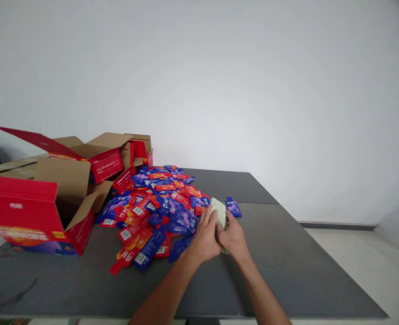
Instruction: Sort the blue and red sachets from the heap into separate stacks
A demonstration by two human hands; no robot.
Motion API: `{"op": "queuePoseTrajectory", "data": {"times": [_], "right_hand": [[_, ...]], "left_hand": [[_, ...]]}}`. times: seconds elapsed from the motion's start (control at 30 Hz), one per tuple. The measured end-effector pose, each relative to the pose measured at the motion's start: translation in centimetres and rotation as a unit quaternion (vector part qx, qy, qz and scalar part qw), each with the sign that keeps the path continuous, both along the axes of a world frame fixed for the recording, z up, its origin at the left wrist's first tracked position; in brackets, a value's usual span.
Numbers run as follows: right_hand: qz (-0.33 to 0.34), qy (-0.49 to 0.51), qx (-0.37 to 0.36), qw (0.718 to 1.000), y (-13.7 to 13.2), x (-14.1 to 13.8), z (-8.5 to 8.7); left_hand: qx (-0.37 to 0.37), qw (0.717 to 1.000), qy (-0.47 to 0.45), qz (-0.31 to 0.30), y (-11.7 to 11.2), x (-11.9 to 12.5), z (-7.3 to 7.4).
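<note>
Between both hands is a folded off-white cloth (219,212), held just above the dark table. My left hand (206,237) is closed on its left side, with the fingers lying over it. From the right, my right hand (232,237) grips the same cloth, its thumb towards the other hand. The underside of the cloth is hidden by my hands. A heap of red and blue sachets (182,221) spreads out right beside my left hand. One blue sachet (233,207) lies apart from the heap, just beyond my right hand.
An open red carton (23,203) stands at the left, flaps up. Behind it are more open red cartons (106,166) close to the heap. The grey table (294,271) ends in a slanting edge on the right, and a pale wall (253,90) rises behind it.
</note>
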State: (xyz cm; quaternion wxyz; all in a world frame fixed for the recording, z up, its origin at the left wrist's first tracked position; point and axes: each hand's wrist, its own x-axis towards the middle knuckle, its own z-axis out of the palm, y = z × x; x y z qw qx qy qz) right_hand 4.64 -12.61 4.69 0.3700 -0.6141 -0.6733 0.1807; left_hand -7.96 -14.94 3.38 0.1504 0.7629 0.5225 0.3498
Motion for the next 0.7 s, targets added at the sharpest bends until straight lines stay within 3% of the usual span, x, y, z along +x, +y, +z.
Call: {"op": "queuePoseTrajectory", "data": {"times": [0.13, 0.37, 0.53, 0.7], "right_hand": [[0.049, 0.067, -0.008, 0.997, -0.5, -6.6, 1.0], [0.219, 0.098, 0.031, 0.97, -1.6, -16.7, 1.7], [0.301, 0.066, 0.075, 0.948, -2.1, -22.8, 1.0], [0.396, 0.085, 0.051, 0.913, -2.9, -27.2, -0.7]], "left_hand": [[0.02, 0.998, -0.02, 0.064, -1.0, -5.2, 0.8], [0.028, 0.97, 0.042, 0.239, -3.7, -15.1, 1.9], [0.026, 0.923, 0.105, 0.37, -5.7, -21.2, 2.0], [0.006, 0.865, 0.185, 0.467, -7.6, -25.3, 0.5]]}}
